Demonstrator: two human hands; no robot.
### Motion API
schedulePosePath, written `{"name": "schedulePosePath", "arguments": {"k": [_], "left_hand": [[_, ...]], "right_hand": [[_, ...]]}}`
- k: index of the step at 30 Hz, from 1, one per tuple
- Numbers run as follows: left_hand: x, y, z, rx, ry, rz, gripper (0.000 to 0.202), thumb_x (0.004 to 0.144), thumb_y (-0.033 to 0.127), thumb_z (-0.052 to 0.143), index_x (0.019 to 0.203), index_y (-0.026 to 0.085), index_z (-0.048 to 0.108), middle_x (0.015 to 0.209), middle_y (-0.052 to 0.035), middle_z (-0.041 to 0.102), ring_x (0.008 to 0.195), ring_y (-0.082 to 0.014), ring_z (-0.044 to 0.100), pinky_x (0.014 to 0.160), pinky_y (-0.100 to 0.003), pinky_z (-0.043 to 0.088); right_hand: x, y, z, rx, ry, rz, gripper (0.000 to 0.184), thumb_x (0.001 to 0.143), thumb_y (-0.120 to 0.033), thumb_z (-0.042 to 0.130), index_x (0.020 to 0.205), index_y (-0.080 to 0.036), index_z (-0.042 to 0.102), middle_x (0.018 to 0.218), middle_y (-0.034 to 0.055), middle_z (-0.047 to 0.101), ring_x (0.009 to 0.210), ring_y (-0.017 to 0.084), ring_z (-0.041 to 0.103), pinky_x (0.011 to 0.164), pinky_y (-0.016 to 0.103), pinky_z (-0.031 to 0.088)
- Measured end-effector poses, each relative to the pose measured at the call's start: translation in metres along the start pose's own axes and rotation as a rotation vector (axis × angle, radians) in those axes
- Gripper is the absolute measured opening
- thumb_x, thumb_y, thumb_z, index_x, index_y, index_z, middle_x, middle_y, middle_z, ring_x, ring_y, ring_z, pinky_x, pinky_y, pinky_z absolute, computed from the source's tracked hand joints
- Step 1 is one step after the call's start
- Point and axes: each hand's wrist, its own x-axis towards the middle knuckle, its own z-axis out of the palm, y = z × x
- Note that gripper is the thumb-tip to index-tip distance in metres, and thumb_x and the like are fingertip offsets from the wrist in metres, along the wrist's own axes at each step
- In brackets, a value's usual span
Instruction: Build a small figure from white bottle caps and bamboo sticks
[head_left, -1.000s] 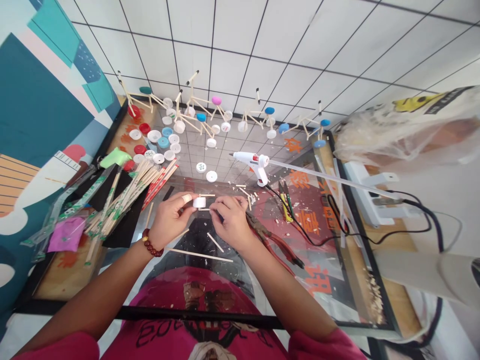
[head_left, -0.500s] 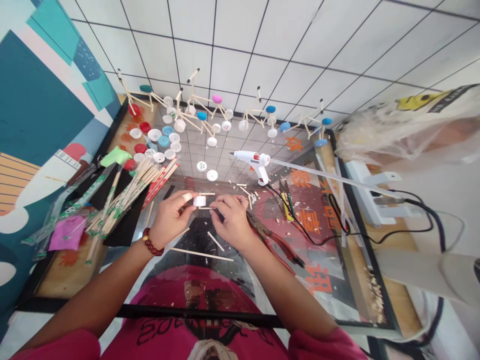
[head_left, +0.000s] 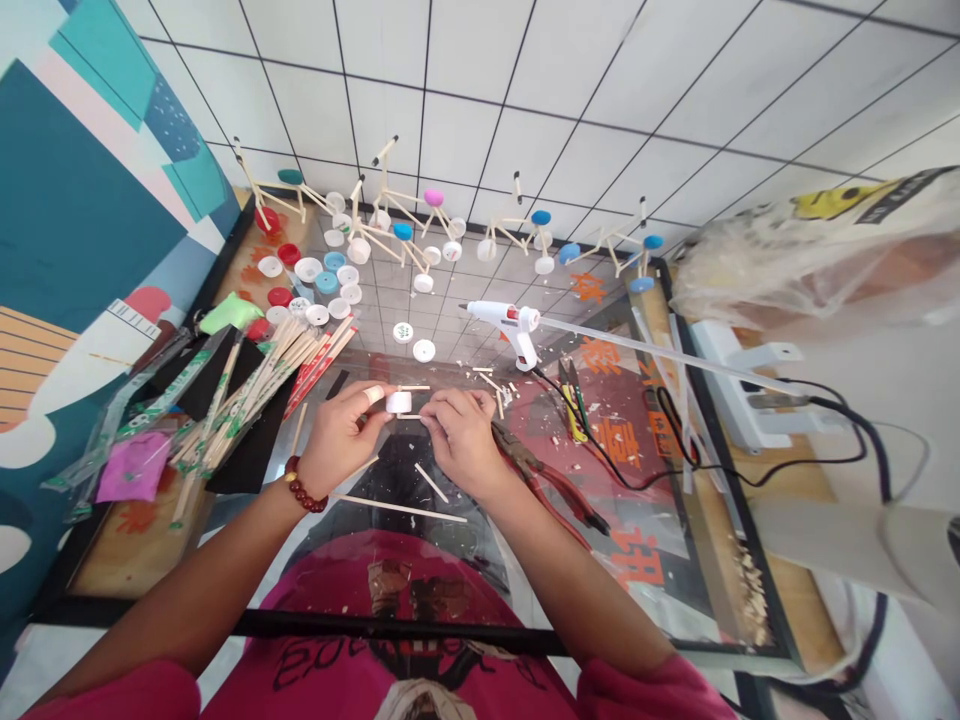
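Observation:
Near the middle of the glass table, my left hand (head_left: 347, 432) pinches a white bottle cap (head_left: 399, 402) between thumb and forefinger. A short wooden stick (head_left: 412, 388) lies along the cap's far side. On its near side, a second short stick (head_left: 409, 417) runs to the fingertips of my right hand (head_left: 461, 435), whose fingers are pinched together on its end. Below the hands, a loose cut stick (head_left: 431, 482) and a longer stick (head_left: 405, 508) rest on the glass. Red-handled pliers (head_left: 551, 480) lie just right of my right hand.
A white glue gun (head_left: 506, 325) with a long glue stick stands beyond my hands, its black cord trailing right. Yellow-handled cutters (head_left: 574, 400) lie beside it. Bundled chopsticks (head_left: 247, 400) and loose bottle caps (head_left: 326, 283) fill the left; several stick-and-cap figures (head_left: 517, 235) line the back wall.
My right fingertips have shifted very slightly on the near stick. My left hand and the white cap stay almost in place.

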Motion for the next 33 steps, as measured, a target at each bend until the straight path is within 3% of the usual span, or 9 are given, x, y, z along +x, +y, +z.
{"name": "schedulePosePath", "arguments": {"k": [33], "left_hand": [[-0.0007, 0.0003, 0.0011, 0.043, 0.037, 0.047, 0.024, 0.086, 0.013, 0.059, 0.106, 0.018, 0.069, 0.110, -0.0061, 0.073, 0.092, -0.0168, 0.070, 0.085, -0.027, 0.057]], "right_hand": [[-0.0012, 0.0009, 0.0005, 0.013, 0.031, -0.001, 0.013, 0.093, -0.017, 0.055, 0.091, -0.023, 0.066, 0.098, 0.0023, 0.067, 0.095, 0.017, 0.059, 0.097, 0.038, 0.026]]}}
